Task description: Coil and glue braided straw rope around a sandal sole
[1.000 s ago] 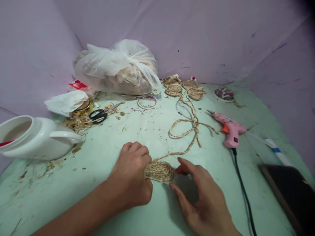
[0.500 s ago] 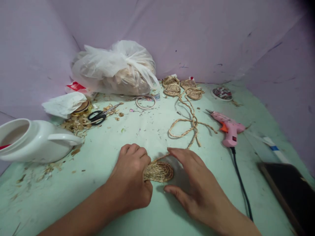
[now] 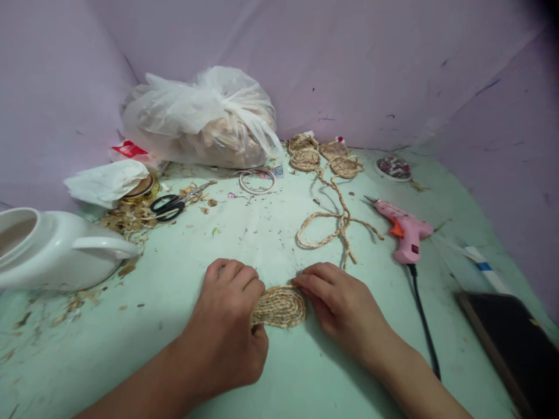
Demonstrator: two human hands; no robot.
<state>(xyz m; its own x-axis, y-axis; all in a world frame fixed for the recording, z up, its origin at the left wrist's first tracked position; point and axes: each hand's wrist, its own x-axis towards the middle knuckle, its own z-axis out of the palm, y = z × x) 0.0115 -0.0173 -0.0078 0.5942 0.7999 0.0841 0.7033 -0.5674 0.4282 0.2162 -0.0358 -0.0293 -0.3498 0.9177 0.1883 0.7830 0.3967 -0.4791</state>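
A flat, oval coil of braided straw cord [image 3: 282, 307] lies on the pale green table in front of me. My left hand [image 3: 233, 320] is closed around its left end, which the fingers hide. At the coil's upper right edge, my right hand [image 3: 338, 297] pinches the braided cord with thumb and fingertips. Beyond that hand, the loose braided cord [image 3: 343, 212] runs up the table in loops. Several round straw coils [image 3: 305, 158] lie at its far end, by the wall.
To the right lie a pink glue gun [image 3: 406, 230] with a black cable, and a dark phone or tablet [image 3: 509, 343]. A white jug [image 3: 61, 250] lies at left near black-handled scissors [image 3: 168, 206] and straw scraps. Behind stand a stuffed plastic bag [image 3: 205, 122] and a dish of small pieces [image 3: 393, 168].
My right hand was spread apart around the coil's right end; its fingers have closed on the cord at the coil's upper edge. My left hand keeps its hold.
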